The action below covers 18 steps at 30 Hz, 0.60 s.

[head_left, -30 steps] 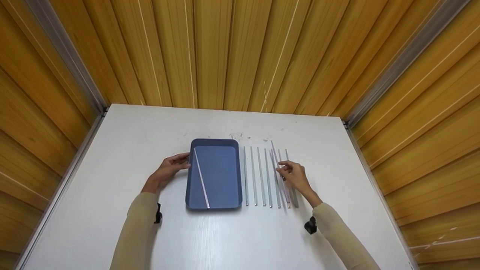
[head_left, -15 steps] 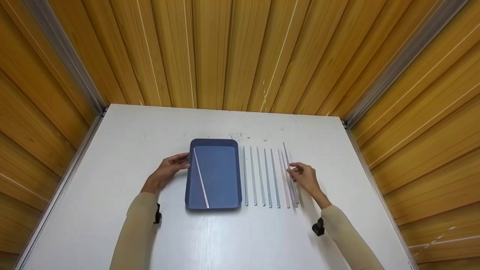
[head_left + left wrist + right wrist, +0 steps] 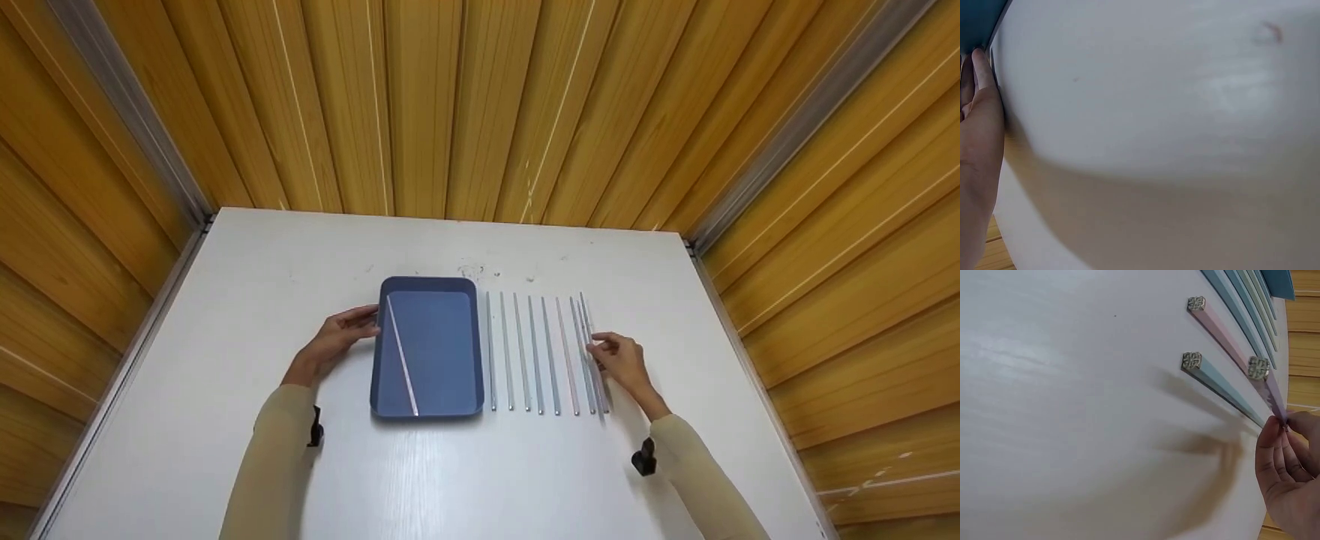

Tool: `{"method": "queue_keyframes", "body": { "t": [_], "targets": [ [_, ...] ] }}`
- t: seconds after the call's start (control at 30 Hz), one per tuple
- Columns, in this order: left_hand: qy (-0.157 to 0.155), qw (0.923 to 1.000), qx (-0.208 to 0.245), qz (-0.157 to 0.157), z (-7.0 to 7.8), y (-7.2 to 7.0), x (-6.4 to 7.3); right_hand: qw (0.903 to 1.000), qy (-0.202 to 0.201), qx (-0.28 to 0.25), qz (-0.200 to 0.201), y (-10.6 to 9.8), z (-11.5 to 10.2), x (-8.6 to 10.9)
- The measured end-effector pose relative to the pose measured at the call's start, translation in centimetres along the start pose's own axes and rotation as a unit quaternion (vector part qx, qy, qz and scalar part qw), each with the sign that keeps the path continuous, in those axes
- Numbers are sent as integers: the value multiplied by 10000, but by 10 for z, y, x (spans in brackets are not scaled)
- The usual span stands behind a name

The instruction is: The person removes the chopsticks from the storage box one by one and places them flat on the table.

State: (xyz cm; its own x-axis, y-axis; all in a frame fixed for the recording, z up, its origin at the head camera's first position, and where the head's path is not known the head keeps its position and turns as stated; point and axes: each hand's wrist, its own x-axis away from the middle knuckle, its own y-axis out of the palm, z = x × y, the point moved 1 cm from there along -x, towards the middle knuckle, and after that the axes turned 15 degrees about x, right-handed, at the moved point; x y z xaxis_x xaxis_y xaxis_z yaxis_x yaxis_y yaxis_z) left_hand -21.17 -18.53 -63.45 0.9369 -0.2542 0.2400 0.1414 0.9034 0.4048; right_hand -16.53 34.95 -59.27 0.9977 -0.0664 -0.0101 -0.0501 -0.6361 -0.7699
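My right hand (image 3: 622,360) pinches a purple chopstick (image 3: 1275,394) between thumb and fingertips, at the right end of a row of chopsticks. The held one slants over the table, its patterned square end toward the right wrist camera. Closest to it lies a light blue chopstick (image 3: 1224,389), then a pink chopstick (image 3: 567,356). My left hand (image 3: 337,337) touches the left wall of a blue rectangular tray (image 3: 442,337) with fairly straight fingers. Inside the tray, a single pinkish chopstick (image 3: 403,356) lies at a slant along the left side.
Several bluish and greenish chopsticks (image 3: 521,352) lie roughly parallel between the tray and the pink one, patterned ends toward me. The white table (image 3: 420,480) ends at yellow wood-look panels (image 3: 420,112) behind and at both sides.
My right hand has moved right with the purple chopstick, passing over the pink and light blue ones to the row's right end. My left hand and the tray have stayed put.
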Motion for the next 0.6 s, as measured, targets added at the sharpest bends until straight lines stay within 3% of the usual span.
{"method": "queue_keyframes", "body": {
  "t": [0.43,0.6],
  "targets": [
    [-121,9994,-304,76,2,2,1,9998,77,110,124,-1,13,3],
    [-148,9997,-181,107,2,3,0,9993,112,207,286,0,22,3]
  ]
}}
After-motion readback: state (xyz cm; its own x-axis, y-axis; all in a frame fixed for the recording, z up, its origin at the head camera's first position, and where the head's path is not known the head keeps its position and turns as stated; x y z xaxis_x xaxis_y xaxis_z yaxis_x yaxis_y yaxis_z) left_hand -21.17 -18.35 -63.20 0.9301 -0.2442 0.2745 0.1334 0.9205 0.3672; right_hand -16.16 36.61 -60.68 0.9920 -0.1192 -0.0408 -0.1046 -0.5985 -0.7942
